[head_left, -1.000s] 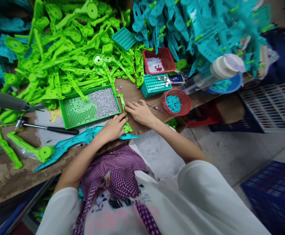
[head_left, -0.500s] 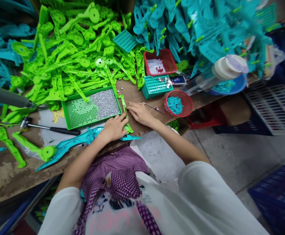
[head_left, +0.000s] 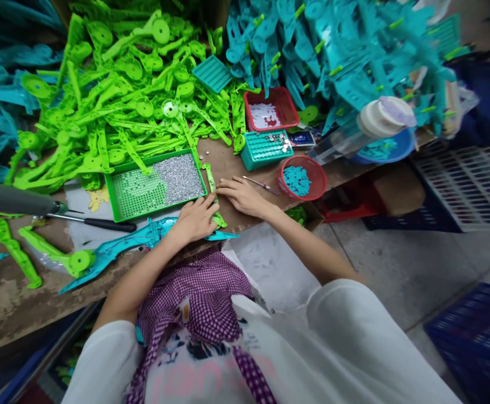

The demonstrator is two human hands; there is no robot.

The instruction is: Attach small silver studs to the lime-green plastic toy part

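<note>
A slim lime-green plastic part point(head_left: 209, 176) lies on the bench just right of the green tray, between my hands. My left hand point(head_left: 196, 220) has its fingers closed over the lower half of it, partly above a blue plastic piece point(head_left: 133, 240). From the right, the bent fingertips of my right hand point(head_left: 245, 196) pinch at the part's middle. Whatever small thing may be under the fingertips is hidden. The green tray point(head_left: 110, 197) holds many small silvery metal pieces point(head_left: 181, 177). A thin screwdriver point(head_left: 259, 183) lies beyond my right hand.
Lime-green parts point(head_left: 122, 101) are heaped at the back left, blue parts point(head_left: 295, 50) at the back right. A red basket point(head_left: 318, 185), a teal box point(head_left: 257, 157), a red bin point(head_left: 289, 118) and a bottle point(head_left: 349, 134) stand right. A grey power tool point(head_left: 13, 197) hangs over a hammer point(head_left: 110, 224).
The grey power tool at the left has swung lower and now covers the hammer's head. My fingers have barely shifted on the green part. The whole view has drifted slightly.
</note>
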